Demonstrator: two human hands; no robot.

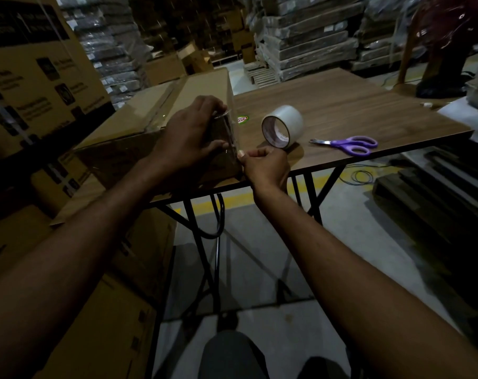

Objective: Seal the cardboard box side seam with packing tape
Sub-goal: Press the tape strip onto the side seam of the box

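Knee (226,354): mine, below hands.
Left hand (188,135): flat, pressing tape (233,129) onto box (199,86).
Right hand (265,165): pinching tape end, just beside.
Risk: my skewed pull wrinkles tape off-seam.

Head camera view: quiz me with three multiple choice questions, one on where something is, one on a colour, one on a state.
1. Where is the tape roll? A) on the table, between the cardboard box and the scissors; B) on top of the box; C) on the floor.
2. The scissors' handles are: A) orange; B) purple; C) black.
3. The right hand: A) holds the scissors; B) lies flat on the table; C) pinches a tape strip at the box's corner.
Answers: 1 A, the roll lies on the wood top beside the box; 2 B, both loops are purple; 3 C, its thumb closes on the strip.
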